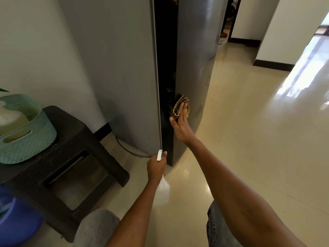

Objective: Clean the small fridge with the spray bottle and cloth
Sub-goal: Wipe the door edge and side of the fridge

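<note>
A grey fridge stands ahead with its door slightly ajar, a dark gap between body and door. My right hand presses a checked yellow-and-dark cloth flat against the lower part of the door, near its edge. My left hand grips the neck of a white spray bottle, whose body hangs below the hand, blurred. The nozzle sits close to the bottom corner of the fridge body.
A dark plastic stool stands left of the fridge and carries a pale green woven basket. A blue bucket is at the lower left. A cable runs on the floor behind. Glossy tiled floor spreads right.
</note>
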